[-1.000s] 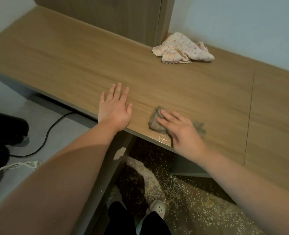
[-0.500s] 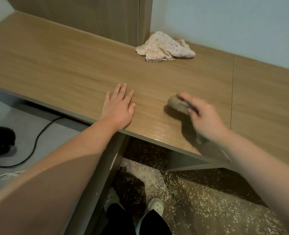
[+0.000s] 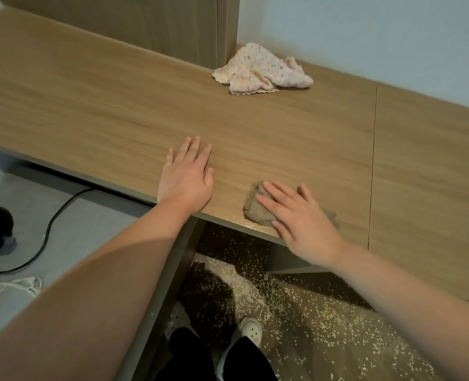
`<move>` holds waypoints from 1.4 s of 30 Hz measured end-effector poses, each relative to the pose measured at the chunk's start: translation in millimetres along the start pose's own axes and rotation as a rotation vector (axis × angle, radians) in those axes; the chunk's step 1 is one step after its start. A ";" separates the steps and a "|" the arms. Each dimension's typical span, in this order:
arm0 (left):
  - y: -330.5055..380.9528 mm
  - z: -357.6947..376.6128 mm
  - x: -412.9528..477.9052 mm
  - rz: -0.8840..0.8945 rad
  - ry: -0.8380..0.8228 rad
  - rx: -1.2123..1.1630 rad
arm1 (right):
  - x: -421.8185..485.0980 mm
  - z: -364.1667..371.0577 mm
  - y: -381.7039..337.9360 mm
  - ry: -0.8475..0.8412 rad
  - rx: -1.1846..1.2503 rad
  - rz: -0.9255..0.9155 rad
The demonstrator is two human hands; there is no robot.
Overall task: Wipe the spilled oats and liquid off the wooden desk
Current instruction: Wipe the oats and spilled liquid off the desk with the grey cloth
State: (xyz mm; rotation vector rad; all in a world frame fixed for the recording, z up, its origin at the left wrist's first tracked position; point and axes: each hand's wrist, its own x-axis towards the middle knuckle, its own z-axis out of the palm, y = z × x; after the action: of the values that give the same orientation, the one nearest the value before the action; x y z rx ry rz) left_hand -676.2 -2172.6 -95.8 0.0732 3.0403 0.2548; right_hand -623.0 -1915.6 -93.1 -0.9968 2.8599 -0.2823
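The rag (image 3: 258, 209) is a grey-brown, bunched lump at the desk's (image 3: 90, 105) front edge, stretching under the palm roughly along that edge. The right hand (image 3: 302, 218) presses on it with straight fingers. The left hand (image 3: 186, 177) lies flat on the desk nearby, holding nothing. Oats (image 3: 296, 298) speckle the floor below the desk.

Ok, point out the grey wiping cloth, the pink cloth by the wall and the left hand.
grey wiping cloth (image 3: 255, 209): head view, on its uncovered left end.
pink cloth (image 3: 261, 70): head view, on the middle of the crumpled heap.
left hand (image 3: 186, 180): head view, on the back of the hand.
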 end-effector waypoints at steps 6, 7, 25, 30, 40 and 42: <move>0.2 0.4 1.9 -0.003 0.022 -0.012 | 86.1 -21.5 53.5 0.142 0.038 0.610; 0.5 0.2 2.1 -0.005 0.019 -0.008 | 106.7 -20.6 53.1 0.146 0.038 0.650; 10.7 -3.3 -0.2 0.112 -0.066 0.085 | 15.7 -37.6 99.3 0.077 0.157 0.283; 12.7 -4.0 -0.6 0.109 -0.097 0.062 | -10.8 -24.9 82.8 0.289 0.146 0.688; 12.7 -5.2 -0.9 0.087 -0.071 0.032 | -30.3 7.8 -43.9 0.284 0.305 0.262; 12.2 -4.8 -0.7 0.086 -0.066 0.035 | -25.8 -15.9 -26.9 0.369 0.344 0.312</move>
State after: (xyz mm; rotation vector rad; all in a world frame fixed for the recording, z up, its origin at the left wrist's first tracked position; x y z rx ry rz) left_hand -675.4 -2161.4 -89.0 0.2104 2.9797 0.2017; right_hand -589.0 -1917.9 -71.1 -0.4666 3.0628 -0.9745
